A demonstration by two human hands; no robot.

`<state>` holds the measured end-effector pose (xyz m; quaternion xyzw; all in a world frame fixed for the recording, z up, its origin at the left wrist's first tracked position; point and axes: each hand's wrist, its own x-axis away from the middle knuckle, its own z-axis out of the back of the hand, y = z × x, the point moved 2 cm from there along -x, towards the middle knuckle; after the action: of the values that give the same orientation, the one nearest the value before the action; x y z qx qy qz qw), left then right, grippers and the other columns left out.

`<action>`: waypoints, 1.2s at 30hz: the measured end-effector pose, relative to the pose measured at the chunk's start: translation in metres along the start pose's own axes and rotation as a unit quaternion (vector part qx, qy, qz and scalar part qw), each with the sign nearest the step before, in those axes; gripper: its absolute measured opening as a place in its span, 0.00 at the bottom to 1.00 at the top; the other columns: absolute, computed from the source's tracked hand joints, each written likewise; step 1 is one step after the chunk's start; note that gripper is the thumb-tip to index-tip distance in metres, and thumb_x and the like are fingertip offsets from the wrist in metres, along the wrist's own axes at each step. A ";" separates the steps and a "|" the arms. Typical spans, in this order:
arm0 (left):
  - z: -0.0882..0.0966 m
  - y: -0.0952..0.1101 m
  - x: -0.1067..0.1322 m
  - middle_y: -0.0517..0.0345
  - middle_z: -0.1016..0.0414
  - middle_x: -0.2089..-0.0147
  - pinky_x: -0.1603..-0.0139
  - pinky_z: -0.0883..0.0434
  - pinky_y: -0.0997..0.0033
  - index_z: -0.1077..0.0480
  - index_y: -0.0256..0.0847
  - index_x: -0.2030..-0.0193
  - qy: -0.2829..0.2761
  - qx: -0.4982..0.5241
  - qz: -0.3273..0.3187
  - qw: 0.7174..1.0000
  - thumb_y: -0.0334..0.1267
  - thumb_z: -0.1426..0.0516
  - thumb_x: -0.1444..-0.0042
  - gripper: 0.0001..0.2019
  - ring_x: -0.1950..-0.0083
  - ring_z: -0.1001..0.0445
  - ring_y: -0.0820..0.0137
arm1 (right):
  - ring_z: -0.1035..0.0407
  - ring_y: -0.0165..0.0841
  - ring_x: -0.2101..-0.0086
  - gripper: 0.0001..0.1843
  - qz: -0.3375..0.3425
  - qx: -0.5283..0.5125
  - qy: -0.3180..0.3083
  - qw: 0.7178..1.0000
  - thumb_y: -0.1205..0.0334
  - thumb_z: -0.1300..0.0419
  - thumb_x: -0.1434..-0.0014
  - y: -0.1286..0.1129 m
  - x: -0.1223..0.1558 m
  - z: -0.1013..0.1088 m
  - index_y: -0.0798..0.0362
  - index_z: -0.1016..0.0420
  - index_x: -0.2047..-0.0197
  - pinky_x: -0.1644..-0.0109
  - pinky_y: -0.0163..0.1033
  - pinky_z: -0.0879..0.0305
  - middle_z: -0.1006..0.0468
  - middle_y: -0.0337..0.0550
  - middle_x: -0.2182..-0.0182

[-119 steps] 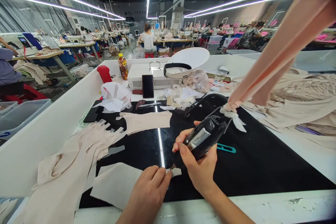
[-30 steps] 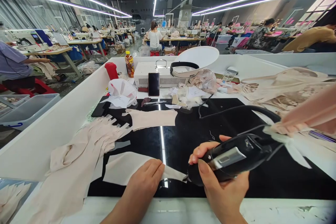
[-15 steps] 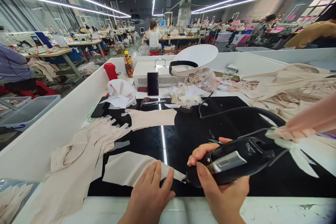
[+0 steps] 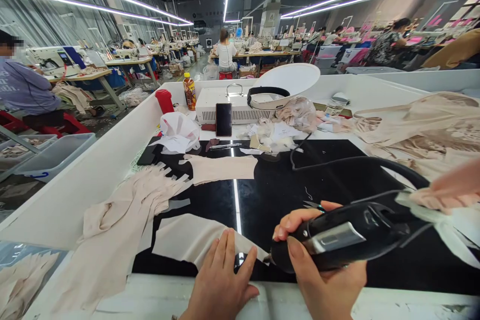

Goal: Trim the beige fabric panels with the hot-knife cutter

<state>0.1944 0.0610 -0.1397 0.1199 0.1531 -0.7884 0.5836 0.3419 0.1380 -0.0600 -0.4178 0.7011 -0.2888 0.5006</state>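
My left hand (image 4: 225, 275) lies over a beige fabric piece (image 4: 183, 237), fingers spread and pressing it down near its right end. Between the index finger and thumb a small dark, shiny patch shows. My right hand (image 4: 322, 270) is wrapped around a black corded handheld power tool (image 4: 345, 240) with a silver plate on its side. The tool's small metal tip meets the narrow right end of the fabric. A pale, blurred cloth strip (image 4: 431, 205) is tied at the tool's back end. Partly hidden behind my right fingers are small scissors (image 4: 313, 205).
Another cut beige piece (image 4: 223, 169) lies farther back on the black board (image 4: 277, 190). A fabric stack (image 4: 112, 220) drapes over the left side. Behind stand a phone (image 4: 224, 120), a white vented box (image 4: 206, 105) and a bottle (image 4: 189, 91). More fabric (image 4: 431, 120) is heaped at right.
The whole view has shifted slightly, so things sit farther right. A dark, shiny gap now shows between my left index finger and thumb. My right hand keeps its hold on the tool.
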 end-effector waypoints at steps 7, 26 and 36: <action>-0.026 0.005 0.010 0.35 0.26 0.35 0.45 0.20 0.50 0.32 0.53 0.33 0.050 0.007 0.008 0.999 0.69 0.31 0.59 0.47 0.37 0.24 0.43 | 0.26 0.33 0.69 0.29 -0.005 -0.011 -0.045 0.999 0.73 0.33 0.38 0.000 -0.002 0.002 0.42 0.36 0.39 0.68 0.39 0.23 0.23 0.38 0.65; -0.011 0.001 0.007 0.35 0.27 0.35 0.40 0.23 0.50 0.32 0.51 0.33 0.004 0.010 -0.015 1.000 0.67 0.32 0.52 0.43 0.34 0.26 0.44 | 0.27 0.31 0.70 0.28 -0.004 -0.074 -0.076 0.994 0.71 0.34 0.36 0.022 -0.022 -0.018 0.42 0.37 0.38 0.70 0.38 0.28 0.24 0.36 0.64; -0.013 0.002 0.007 0.37 0.25 0.36 0.41 0.22 0.52 0.32 0.53 0.35 0.020 0.026 0.002 0.999 0.66 0.29 0.56 0.43 0.35 0.25 0.46 | 0.27 0.31 0.72 0.26 -0.016 -0.081 -0.064 0.995 0.64 0.32 0.36 0.023 -0.028 -0.028 0.42 0.37 0.39 0.66 0.41 0.26 0.24 0.34 0.66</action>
<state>0.1943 0.0593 -0.1543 0.1512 0.1434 -0.7882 0.5790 0.3127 0.1735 -0.0568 -0.4861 0.6815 -0.2119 0.5044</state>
